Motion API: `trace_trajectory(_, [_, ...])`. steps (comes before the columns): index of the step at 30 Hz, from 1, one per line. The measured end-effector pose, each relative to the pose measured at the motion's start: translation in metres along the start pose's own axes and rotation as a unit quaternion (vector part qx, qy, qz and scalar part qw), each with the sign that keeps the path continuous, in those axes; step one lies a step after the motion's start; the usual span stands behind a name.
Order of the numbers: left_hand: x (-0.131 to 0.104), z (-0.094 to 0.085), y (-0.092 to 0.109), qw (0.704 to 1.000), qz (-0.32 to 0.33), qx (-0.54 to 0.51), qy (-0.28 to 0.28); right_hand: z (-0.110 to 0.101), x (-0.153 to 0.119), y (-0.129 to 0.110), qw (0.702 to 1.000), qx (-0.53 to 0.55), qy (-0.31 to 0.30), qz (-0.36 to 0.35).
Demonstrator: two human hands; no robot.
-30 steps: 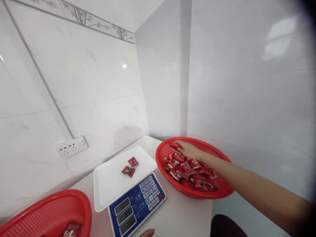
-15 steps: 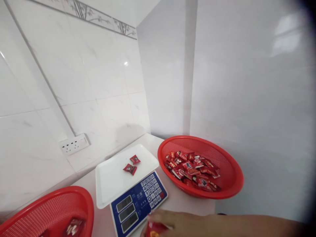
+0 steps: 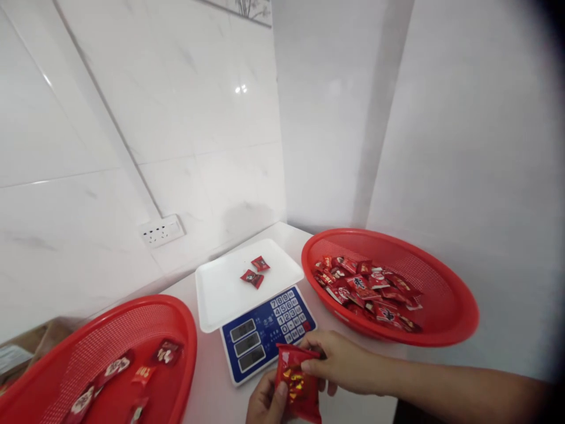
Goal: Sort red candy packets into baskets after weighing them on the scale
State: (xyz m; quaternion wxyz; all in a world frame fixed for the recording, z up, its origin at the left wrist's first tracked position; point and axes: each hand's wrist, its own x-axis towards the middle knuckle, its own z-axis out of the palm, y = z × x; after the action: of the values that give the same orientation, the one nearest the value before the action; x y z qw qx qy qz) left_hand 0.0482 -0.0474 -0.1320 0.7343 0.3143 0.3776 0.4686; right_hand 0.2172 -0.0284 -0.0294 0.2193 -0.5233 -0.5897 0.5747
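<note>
The left hand [image 3: 266, 405] held a red packet [image 3: 300, 384] by its left side, the thumb pressed on the front. The right hand [image 3: 338, 360] pinched the same packet at its upper right, the thumb across the front and the other fingers partly hidden behind it. The packet, marked in gold, was tilted slightly between the two hands, at the near side of the white table [image 3: 207, 377]. Just beyond stood the scale [image 3: 270, 321], its blue panel set with number keys and three grey displays [image 3: 247, 345], too faint to read. On its white tray [image 3: 220, 297] lay two small red sweets [image 3: 252, 278], close together near the far right part. To the right, a red basket [image 3: 457, 294] held a heap of red packs [image 3: 362, 288], mostly toward its left half; the right forearm passed in front of it. To the left, another red basket [image 3: 188, 335], cut off by the frame, held a few scattered packs [image 3: 168, 352]. Behind that one, at the left edge, showed a brown box [image 3: 53, 337] with a pale label. A white socket [image 3: 162, 231] was fixed to the marbled wall [image 3: 198, 106], and a plain grey wall [image 3: 463, 176] rose behind the right basket.
</note>
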Motion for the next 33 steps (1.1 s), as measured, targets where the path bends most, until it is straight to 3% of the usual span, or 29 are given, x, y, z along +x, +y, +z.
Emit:
trace_trajectory(3, [-0.002,0.003,0.003,0.999,-0.012,-0.006,0.032,-0.005,0.002,-0.021,0.999,-0.037,0.009,-0.024])
trace_trajectory(6, [-0.004,0.006,0.007,0.996,-0.034,-0.058,0.055,-0.022,0.017,-0.052,0.992,-0.093,0.057,-0.060])
trace_trajectory(8, [-0.003,0.005,0.009,0.994,-0.052,-0.089,0.042,-0.039,0.035,-0.071,0.982,-0.145,0.105,-0.065])
trace_trajectory(11, [-0.002,0.002,0.010,0.992,-0.059,-0.109,0.010,-0.064,0.066,-0.086,0.965,-0.225,0.121,-0.065])
trace_trajectory(16, [-0.002,-0.001,0.009,0.991,-0.054,-0.122,-0.023,-0.078,0.098,-0.075,0.920,-0.348,0.143,-0.104])
trace_trajectory(21, [-0.002,0.000,0.007,0.991,-0.041,-0.111,-0.058,-0.059,0.106,-0.067,0.893,-0.425,0.062,-0.138])
trace_trajectory(26, [0.000,-0.002,0.005,0.988,-0.033,-0.108,-0.101,-0.044,0.121,-0.077,0.875,-0.454,0.025,-0.167])
trace_trajectory(30, [-0.001,-0.003,0.006,0.986,-0.039,-0.122,-0.107,-0.048,0.116,-0.083,0.870,-0.460,0.000,-0.176])
trace_trajectory(33, [-0.004,-0.001,0.007,0.986,-0.035,-0.122,-0.106,-0.070,0.096,-0.082,0.874,-0.455,0.014,-0.170])
